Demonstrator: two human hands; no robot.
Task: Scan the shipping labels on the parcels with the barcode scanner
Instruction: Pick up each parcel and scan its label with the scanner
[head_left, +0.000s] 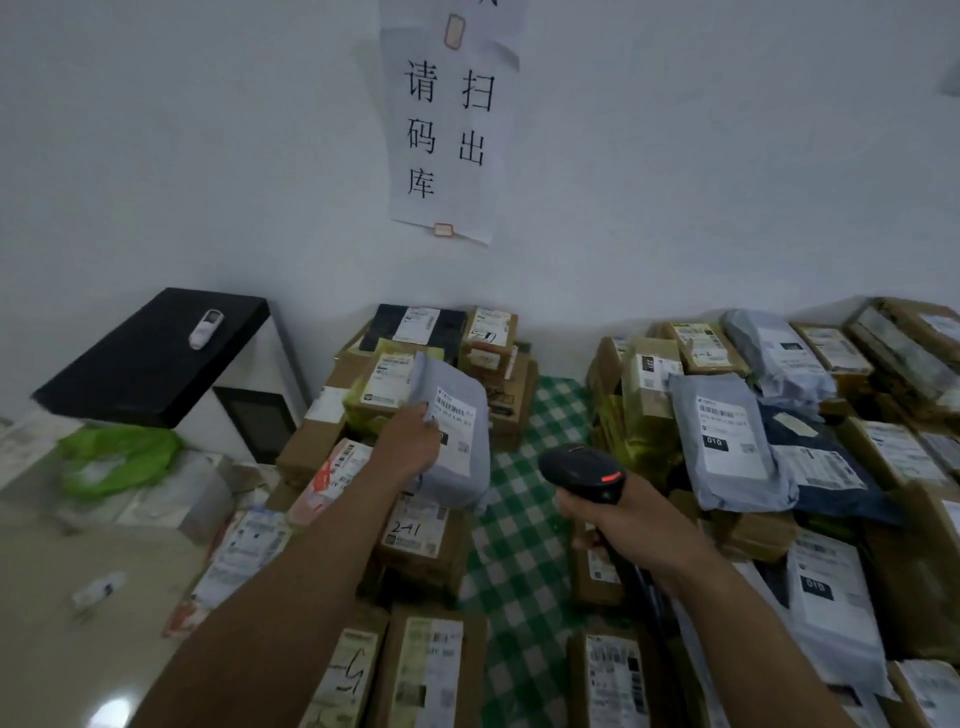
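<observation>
The left hand (410, 441) covers a corner of the label (457, 410) on the grey parcel (462, 478), its print too small to read. The grip of the scanner (587, 470) is buried in the right hand (623, 530).

left hand (410, 441): bare | right hand (623, 535): bare | left forearm (291, 571), right forearm (753, 634): bare (up to the frame edge)

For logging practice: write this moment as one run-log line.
left hand: holds grey parcel, label facing camera | right hand: grips barcode scanner | scanner: apart from parcel
</observation>
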